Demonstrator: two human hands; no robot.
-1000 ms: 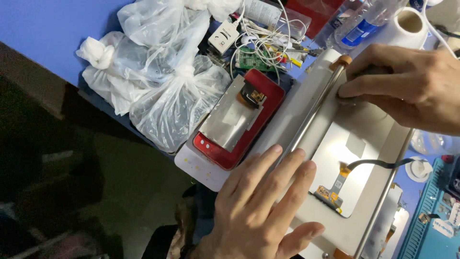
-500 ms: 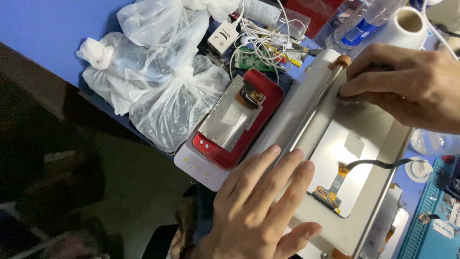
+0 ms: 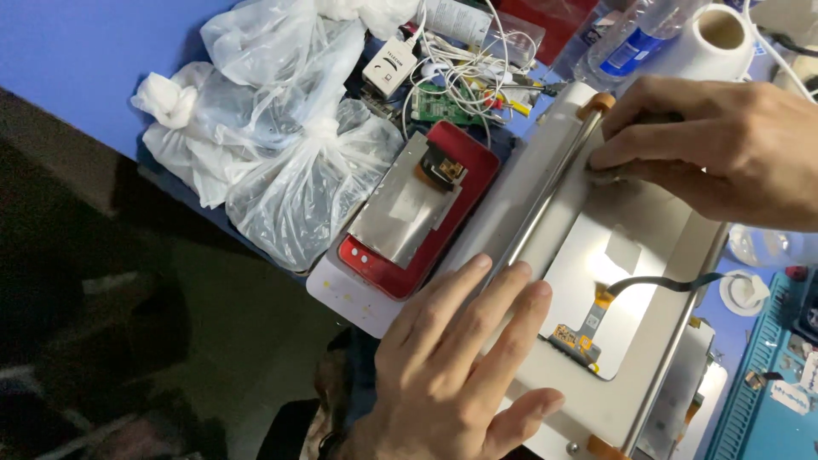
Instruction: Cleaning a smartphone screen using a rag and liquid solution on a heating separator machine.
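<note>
- Left hand (image 3: 464, 358): fingers spread, palm down, flat on the near end of a grey metal plate (image 3: 558, 183); fingertips reach a thin metal rod (image 3: 554, 183).
- Right hand (image 3: 716, 145): fingers pressed together, tips bearing down on the plate's far end beside the rod; whether they pinch anything, cannot tell.
- Rod: long axis runs from lower left to upper right, orange knob (image 3: 601, 103) at the far end.
- Screen panel (image 3: 609, 285): lies flat on the plate between both hands, flex cable (image 3: 588, 324) pointing toward the near edge.
- Red phone (image 3: 417, 209): just left of the plate, parallel to the rod, silver panel on top.
- Clear plastic bags (image 3: 281, 145): further left on the blue surface (image 3: 77, 60).
- Circuit board (image 3: 443, 102) and white wires behind the phone.
- White roll (image 3: 711, 38): far right.
</note>
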